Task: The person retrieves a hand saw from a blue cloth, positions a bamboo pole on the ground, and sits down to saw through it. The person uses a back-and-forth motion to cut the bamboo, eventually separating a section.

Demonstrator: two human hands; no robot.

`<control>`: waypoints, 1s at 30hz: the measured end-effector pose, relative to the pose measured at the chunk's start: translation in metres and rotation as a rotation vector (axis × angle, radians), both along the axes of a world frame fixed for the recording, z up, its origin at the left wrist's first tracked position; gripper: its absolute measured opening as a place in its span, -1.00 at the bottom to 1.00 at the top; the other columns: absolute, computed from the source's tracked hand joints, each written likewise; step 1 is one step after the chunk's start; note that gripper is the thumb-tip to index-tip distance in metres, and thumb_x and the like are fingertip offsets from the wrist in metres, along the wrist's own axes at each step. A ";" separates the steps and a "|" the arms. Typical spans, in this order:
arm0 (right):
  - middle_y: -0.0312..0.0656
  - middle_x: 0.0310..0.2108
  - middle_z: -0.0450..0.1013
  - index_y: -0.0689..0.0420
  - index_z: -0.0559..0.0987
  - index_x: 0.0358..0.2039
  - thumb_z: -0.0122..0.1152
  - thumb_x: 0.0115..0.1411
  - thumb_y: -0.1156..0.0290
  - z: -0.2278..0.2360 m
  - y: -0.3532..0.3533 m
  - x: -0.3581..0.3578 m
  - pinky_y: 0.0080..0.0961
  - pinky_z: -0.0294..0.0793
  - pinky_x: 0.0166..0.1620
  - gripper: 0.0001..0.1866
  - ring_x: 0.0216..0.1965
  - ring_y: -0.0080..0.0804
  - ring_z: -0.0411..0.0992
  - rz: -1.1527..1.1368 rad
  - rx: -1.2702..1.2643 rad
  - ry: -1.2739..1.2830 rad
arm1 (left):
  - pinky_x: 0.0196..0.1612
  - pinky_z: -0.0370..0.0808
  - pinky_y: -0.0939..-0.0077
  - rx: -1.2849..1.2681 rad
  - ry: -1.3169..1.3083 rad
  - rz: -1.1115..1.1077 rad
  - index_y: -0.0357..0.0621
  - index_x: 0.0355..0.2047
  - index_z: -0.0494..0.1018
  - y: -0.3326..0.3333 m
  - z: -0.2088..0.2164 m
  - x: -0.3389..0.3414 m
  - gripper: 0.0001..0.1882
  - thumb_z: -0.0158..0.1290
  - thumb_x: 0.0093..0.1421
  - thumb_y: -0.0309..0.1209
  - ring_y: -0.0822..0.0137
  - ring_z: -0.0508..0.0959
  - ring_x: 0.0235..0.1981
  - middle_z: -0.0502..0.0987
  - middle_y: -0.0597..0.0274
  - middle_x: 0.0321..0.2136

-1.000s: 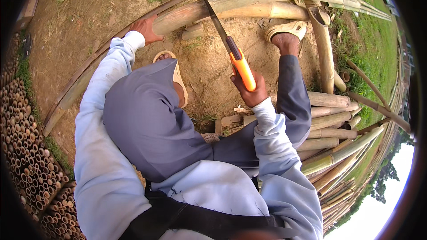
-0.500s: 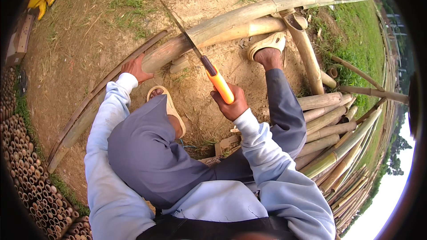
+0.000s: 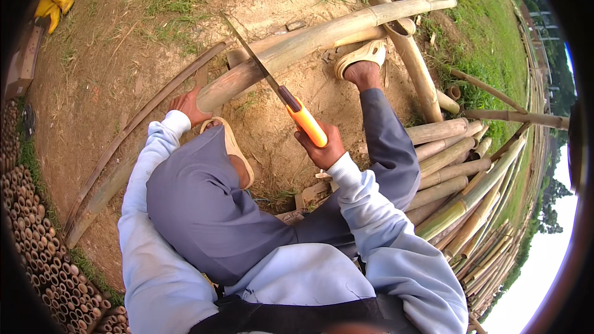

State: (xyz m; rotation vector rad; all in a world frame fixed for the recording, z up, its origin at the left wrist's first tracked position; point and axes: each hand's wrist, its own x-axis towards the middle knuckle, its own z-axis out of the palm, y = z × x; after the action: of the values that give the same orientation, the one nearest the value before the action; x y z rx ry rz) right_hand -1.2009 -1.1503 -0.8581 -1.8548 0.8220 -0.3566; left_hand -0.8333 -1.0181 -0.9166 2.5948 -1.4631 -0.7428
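Observation:
A hand saw [image 3: 299, 113] with an orange-and-black handle is gripped in my right hand [image 3: 325, 145], in front of my body. Its narrow blade [image 3: 256, 59] points away to the upper left and crosses over a thick bamboo pole [image 3: 315, 36]; whether the teeth touch the pole I cannot tell. At the pole's left end, my left hand [image 3: 190, 107] holds on, its fingers partly hidden behind the bamboo. Another bamboo piece [image 3: 272, 42] lies beneath and beyond the pole. My sandalled right foot [image 3: 362, 65] rests beside the pole's near side.
An upright-leaning bamboo post [image 3: 416, 65] stands by the pole's right part. Cut bamboo lengths [image 3: 445, 154] are heaped at my right. Stacked short bamboo tubes [image 3: 52, 253] fill the lower left. A split bamboo strip [image 3: 142, 114] runs along the left. Yellow boots [image 3: 54, 5] stand far left.
The pole's left end has shifted nearer to me, baring the bamboo piece beyond it. My left hand has moved with it, its fingers now more hidden. The saw stays in my right hand.

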 end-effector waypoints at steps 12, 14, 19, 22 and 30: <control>-0.13 -0.58 0.47 0.28 0.61 -0.08 0.34 0.21 0.48 0.076 0.049 -0.063 -0.44 0.45 -0.38 -0.73 -0.54 -0.43 0.46 -0.114 0.056 0.013 | 0.04 0.54 0.06 0.043 0.101 -0.006 -0.21 0.25 0.35 -0.004 -0.005 0.011 0.00 0.35 -0.21 -0.03 -0.20 0.61 -0.07 0.60 -0.31 -0.11; -0.12 -0.59 0.45 0.29 0.61 -0.13 0.34 0.21 0.47 0.039 0.030 -0.047 -0.44 0.44 -0.39 -0.76 -0.56 -0.43 0.44 -0.112 0.089 0.039 | 0.05 0.54 0.08 0.022 0.116 -0.005 -0.18 0.26 0.34 -0.004 -0.006 0.013 0.00 0.35 -0.21 -0.03 -0.18 0.61 -0.05 0.60 -0.29 -0.08; -0.07 -0.63 0.40 0.29 0.58 -0.28 0.37 0.19 0.42 -0.009 0.016 -0.014 -0.37 0.41 -0.40 -0.79 -0.59 -0.38 0.36 -0.087 0.047 -0.010 | 0.05 0.53 0.09 0.013 0.105 0.002 -0.09 0.22 0.38 0.001 -0.009 0.011 -0.06 0.35 -0.21 -0.01 -0.16 0.60 -0.03 0.61 -0.19 -0.06; -0.05 -0.63 0.40 0.27 0.57 -0.29 0.37 0.18 0.42 0.000 0.023 -0.011 -0.33 0.42 -0.39 -0.80 -0.59 -0.28 0.38 -0.100 0.058 -0.054 | 0.03 0.52 0.08 -0.012 0.119 0.020 -0.04 0.16 0.41 0.001 -0.011 0.010 -0.11 0.35 -0.21 -0.01 -0.15 0.60 -0.03 0.62 -0.14 -0.07; 0.06 -0.54 0.50 0.26 0.59 -0.24 0.38 0.16 0.37 0.018 0.012 -0.003 -0.24 0.48 -0.31 -0.75 -0.48 0.01 0.53 -0.062 0.037 -0.016 | 0.10 0.49 0.06 0.020 0.163 0.010 0.01 0.13 0.45 -0.009 -0.011 0.016 -0.11 0.36 -0.20 0.14 -0.09 0.59 0.05 0.61 -0.08 0.01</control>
State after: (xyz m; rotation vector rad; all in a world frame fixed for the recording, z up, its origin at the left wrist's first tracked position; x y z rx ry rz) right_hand -1.2035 -1.1385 -0.8405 -1.7934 0.8708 -0.3926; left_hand -0.8168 -1.0275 -0.9273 2.4858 -1.4021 -0.9468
